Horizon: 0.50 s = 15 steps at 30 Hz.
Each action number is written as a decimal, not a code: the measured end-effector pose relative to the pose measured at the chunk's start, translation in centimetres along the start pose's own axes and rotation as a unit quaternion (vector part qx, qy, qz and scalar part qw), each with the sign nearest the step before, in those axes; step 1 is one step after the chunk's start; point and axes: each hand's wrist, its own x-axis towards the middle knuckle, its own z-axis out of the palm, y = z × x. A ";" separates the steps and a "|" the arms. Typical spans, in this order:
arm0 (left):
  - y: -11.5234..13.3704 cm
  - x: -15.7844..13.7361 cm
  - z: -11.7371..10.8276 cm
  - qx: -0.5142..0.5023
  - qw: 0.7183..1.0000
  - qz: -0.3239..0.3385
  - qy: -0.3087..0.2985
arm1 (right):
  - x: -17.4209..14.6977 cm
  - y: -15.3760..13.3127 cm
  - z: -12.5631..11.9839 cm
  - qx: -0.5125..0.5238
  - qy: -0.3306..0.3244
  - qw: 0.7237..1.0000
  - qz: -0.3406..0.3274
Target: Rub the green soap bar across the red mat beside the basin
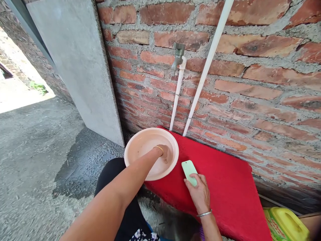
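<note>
My left hand [164,153], with a thin gold bangle at the wrist, reaches down into a pale pink plastic basin [132,142]. It looks dipped in water there, and its fingers are too blurred to make out. On the red cloth [225,180] beside the basin, my right hand [199,189] grips a pale green scrub brush [188,169] from above, thumb on one side and fingers on the other. The brush has a flat, rounded back with a small hole at its far end; no bristles show. A silver bangle circles my right wrist.
Behind stands a brick wall [163,58] with a tap [178,57] and a white pipe [205,70]. A grey slab [75,60] leans at left, above a wet patch [80,167] of concrete. A yellow jug [288,222] stands at lower right.
</note>
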 end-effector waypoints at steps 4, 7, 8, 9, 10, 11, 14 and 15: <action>-0.1 0.0 0.0 -0.011 1.000 0.008 -0.004 | 0.2 -0.3 -0.2 -0.009 0.009 1.000 0.004; -0.2 -0.3 0.0 -0.002 1.000 0.004 0.001 | 0.5 -1.0 0.4 -0.004 0.005 1.000 -0.006; -0.2 -0.5 0.0 0.002 1.000 0.004 0.006 | 0.6 -1.2 0.6 -0.001 0.001 1.000 -0.009; -0.2 -0.7 0.0 0.004 1.000 0.005 0.010 | 0.7 -1.4 0.8 0.003 -0.003 1.000 -0.011; -0.2 -0.8 0.0 0.004 1.000 0.005 0.013 | 0.8 -1.5 1.0 0.005 -0.006 1.000 -0.012; -0.2 -0.9 0.0 0.002 1.000 0.005 0.014 | 0.8 -1.5 1.1 0.006 -0.008 1.000 -0.012; -0.3 -1.1 0.1 -0.009 1.000 0.011 0.017 | 0.8 -1.3 1.2 0.006 -0.010 1.000 -0.003; -0.3 -1.1 0.1 -0.012 1.000 0.013 0.019 | 0.8 -1.2 1.2 0.007 -0.011 1.000 0.000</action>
